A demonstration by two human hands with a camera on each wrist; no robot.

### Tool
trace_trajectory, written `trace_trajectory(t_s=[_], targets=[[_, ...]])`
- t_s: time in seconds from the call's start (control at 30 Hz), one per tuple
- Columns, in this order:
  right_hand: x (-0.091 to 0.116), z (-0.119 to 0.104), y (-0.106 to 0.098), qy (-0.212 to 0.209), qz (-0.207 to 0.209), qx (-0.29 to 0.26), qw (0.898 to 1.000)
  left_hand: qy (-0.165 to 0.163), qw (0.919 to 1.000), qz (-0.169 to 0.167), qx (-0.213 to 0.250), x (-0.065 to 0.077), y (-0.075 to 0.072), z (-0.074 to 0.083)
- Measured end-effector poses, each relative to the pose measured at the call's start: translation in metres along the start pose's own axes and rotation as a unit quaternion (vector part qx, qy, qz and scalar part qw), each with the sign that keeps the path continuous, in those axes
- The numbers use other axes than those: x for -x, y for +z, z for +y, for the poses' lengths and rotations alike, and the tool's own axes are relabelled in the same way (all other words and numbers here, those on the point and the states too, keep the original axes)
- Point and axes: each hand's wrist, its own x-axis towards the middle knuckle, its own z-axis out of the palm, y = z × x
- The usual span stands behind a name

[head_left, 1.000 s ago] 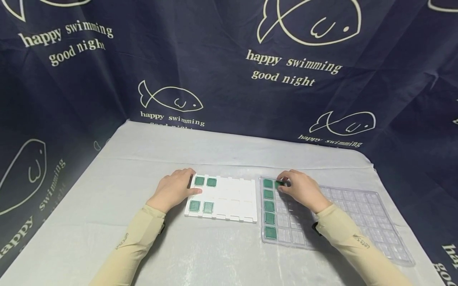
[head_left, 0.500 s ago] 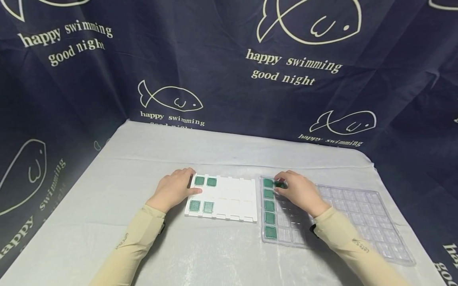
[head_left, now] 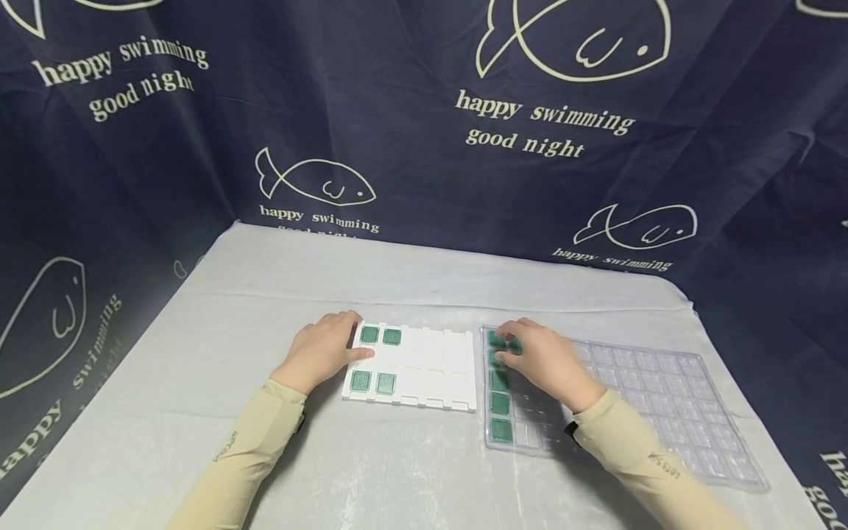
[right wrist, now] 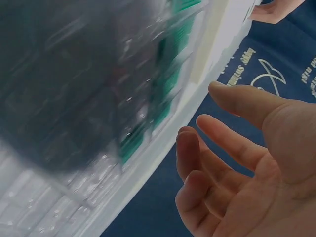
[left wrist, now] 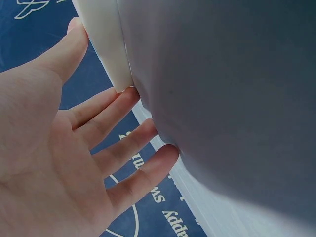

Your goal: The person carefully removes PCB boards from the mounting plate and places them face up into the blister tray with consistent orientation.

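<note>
My left hand (head_left: 322,352) lies at the left end of a white slotted board (head_left: 430,353), thumb on its top face and fingers near its far corner. In the left wrist view its fingers (left wrist: 131,143) are spread and nearly straight. Several small green square circuit boards (head_left: 360,380) lie at the white board's left end. Over the left part of a clear plastic compartment tray (head_left: 662,383), my right hand (head_left: 553,368) holds nothing; its thumb and forefinger stand apart in the right wrist view. Green boards (head_left: 500,429) fill the tray's left column, and another (head_left: 515,343) sits in the second column.
A pale cloth (head_left: 278,456) covers the table. Dark blue curtains (head_left: 424,110) with fish prints stand at the back and both sides. A narrow strip of table separates the white board from the tray.
My right hand has let go of the green board in the second column and moved left over the first column. My left hand and the white board have stayed still.
</note>
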Motion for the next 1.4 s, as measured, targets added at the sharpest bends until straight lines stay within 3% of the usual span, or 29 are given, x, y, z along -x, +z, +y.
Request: trace_trajectory(t_s=[0.33,0.87,1.13,1.4], targets=[[0.0,-0.022,-0.004,0.009,0.002,-0.018,1.0,-0.003,1.0,-0.002,0.003,0.0,0.002,-0.002],[-0.01,-0.056,0.002,-0.024,0.005,-0.044,0.999,0.0,1.0,-0.001,0.005,-0.002,0.002,-0.003],[-0.014,-0.077,0.009,-0.007,-0.023,-0.045,0.999,0.0,1.0,-0.002,0.004,-0.002,0.003,-0.003],[-0.016,-0.096,0.022,-0.037,-0.021,-0.026,0.999,0.003,1.0,0.001,0.004,-0.003,0.002,-0.003]])
